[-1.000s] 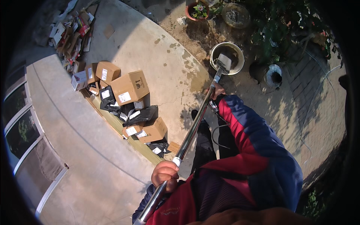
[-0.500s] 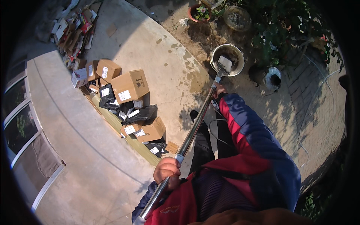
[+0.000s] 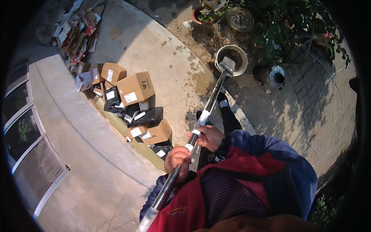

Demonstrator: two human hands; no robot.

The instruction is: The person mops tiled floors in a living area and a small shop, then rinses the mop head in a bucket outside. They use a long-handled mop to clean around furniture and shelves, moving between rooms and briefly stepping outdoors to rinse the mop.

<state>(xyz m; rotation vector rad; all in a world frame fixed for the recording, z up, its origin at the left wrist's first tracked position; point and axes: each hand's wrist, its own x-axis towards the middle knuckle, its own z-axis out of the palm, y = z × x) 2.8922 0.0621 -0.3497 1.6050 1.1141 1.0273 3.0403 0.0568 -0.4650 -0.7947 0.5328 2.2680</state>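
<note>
A long mop (image 3: 217, 92) with a shiny metal pole and white collars runs from beside my body up to a bucket (image 3: 246, 63). Its flat grey head rests at the bucket's near rim, partly over the opening. My left hand (image 3: 178, 159) is wrapped round the lower pole just below a white collar. A little higher, my right hand (image 3: 211, 137) closes on the pole by another white sleeve. The bucket is round with a pale rim, and what it holds is too dark to make out. My legs and shoes show beneath the pole.
Cardboard boxes (image 3: 135, 87) and black plastic parcels (image 3: 148, 116) lie along a step at left. Flattened cardboard (image 3: 77, 34) is piled beyond. Near the bucket are a potted plant (image 3: 203, 15), a round basin (image 3: 240, 19) and a metal container (image 3: 276, 78). A pale hose (image 3: 333, 79) crosses the paving.
My right hand has slid down the pole from near the bucket to just above my left hand. The mop head has shifted slightly left in view. One foot has come forward toward the bucket.
</note>
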